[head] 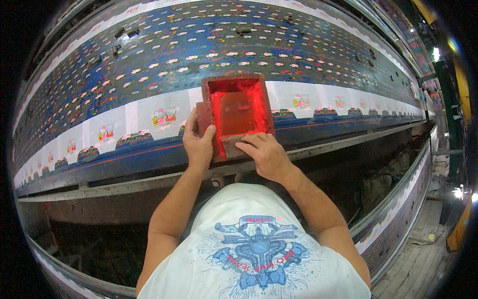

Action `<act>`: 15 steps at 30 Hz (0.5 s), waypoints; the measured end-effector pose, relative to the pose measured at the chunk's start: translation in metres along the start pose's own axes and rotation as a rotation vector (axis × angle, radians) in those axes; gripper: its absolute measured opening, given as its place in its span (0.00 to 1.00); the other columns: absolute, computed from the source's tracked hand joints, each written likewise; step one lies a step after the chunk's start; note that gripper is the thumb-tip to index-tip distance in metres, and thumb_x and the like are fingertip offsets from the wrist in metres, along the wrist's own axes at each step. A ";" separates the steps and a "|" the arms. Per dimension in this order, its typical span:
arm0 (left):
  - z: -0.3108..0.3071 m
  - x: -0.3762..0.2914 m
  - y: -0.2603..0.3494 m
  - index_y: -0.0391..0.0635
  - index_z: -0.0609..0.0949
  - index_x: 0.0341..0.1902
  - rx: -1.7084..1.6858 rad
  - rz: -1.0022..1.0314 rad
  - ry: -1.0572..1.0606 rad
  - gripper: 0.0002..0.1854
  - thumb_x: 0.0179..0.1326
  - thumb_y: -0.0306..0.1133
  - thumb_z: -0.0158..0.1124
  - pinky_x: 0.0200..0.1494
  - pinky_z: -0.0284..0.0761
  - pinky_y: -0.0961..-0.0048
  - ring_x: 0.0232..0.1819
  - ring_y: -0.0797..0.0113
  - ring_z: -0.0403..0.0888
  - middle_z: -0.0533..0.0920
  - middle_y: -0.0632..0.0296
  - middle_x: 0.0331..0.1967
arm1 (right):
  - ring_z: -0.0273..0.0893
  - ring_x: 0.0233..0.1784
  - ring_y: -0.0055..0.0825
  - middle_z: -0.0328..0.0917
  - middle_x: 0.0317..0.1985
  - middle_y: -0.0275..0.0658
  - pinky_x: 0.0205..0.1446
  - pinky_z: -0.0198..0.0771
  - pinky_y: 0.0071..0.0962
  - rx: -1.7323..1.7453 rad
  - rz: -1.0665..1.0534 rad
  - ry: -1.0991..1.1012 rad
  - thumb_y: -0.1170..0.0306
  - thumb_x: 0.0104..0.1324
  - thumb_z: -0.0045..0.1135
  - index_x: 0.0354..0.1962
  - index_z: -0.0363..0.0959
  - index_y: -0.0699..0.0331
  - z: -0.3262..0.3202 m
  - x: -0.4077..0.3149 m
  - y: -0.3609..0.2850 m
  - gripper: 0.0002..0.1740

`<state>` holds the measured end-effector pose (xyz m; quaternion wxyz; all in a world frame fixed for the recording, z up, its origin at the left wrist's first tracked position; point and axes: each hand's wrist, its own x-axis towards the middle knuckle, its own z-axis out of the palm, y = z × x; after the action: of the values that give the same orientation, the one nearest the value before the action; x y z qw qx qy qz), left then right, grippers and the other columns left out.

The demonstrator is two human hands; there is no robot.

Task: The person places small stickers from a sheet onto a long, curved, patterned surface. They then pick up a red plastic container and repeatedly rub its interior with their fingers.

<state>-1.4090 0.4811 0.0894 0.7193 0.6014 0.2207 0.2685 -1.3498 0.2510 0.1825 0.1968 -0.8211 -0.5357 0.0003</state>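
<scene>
A small wooden screen-printing frame sits in front of me over the near edge of the long printing table. Wet-looking red ink coats its inner walls, around a darker red mesh panel. My left hand grips a red-stained wooden block at the frame's left side, thumb on the near face. Whether this block is fixed to the frame, I cannot tell. With fingers curled over the frame's near bar, my right hand holds the lower right corner.
Beneath lies white fabric with printed cartoon figures and a scalloped border. Several small dark pieces rest on the dark patterned table surface. A metal rail runs along the near edge. Another printed table stands behind me, beside a plank floor.
</scene>
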 end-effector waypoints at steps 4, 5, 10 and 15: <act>0.005 -0.006 0.010 0.39 0.70 0.87 0.075 0.028 0.016 0.46 0.64 0.18 0.76 0.78 0.77 0.61 0.73 0.58 0.82 0.79 0.48 0.77 | 0.81 0.69 0.50 0.84 0.63 0.45 0.76 0.74 0.48 0.053 0.022 -0.023 0.75 0.62 0.73 0.62 0.85 0.61 -0.002 -0.008 -0.002 0.28; 0.006 -0.007 0.009 0.37 0.69 0.87 0.091 0.036 0.006 0.47 0.63 0.19 0.76 0.80 0.74 0.60 0.76 0.56 0.80 0.78 0.46 0.78 | 0.80 0.70 0.50 0.84 0.64 0.46 0.77 0.74 0.49 0.121 0.038 -0.014 0.74 0.63 0.74 0.62 0.85 0.61 -0.002 -0.011 -0.001 0.28; 0.004 -0.009 0.004 0.34 0.68 0.87 0.232 0.101 0.005 0.50 0.59 0.23 0.78 0.85 0.68 0.58 0.82 0.52 0.75 0.76 0.41 0.80 | 0.77 0.74 0.53 0.82 0.68 0.48 0.80 0.71 0.51 0.198 0.119 0.195 0.70 0.65 0.79 0.61 0.86 0.61 0.002 -0.027 0.018 0.26; 0.008 -0.008 -0.001 0.34 0.71 0.85 0.319 0.144 0.078 0.49 0.55 0.21 0.74 0.85 0.68 0.59 0.81 0.52 0.76 0.77 0.43 0.79 | 0.77 0.75 0.53 0.83 0.68 0.52 0.81 0.71 0.49 0.384 0.403 0.352 0.71 0.68 0.77 0.60 0.86 0.64 0.010 -0.049 0.036 0.23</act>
<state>-1.4102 0.4697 0.0901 0.5845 0.7114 0.2448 0.3041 -1.3407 0.1988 0.1512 0.4338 -0.8459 -0.3103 -0.0017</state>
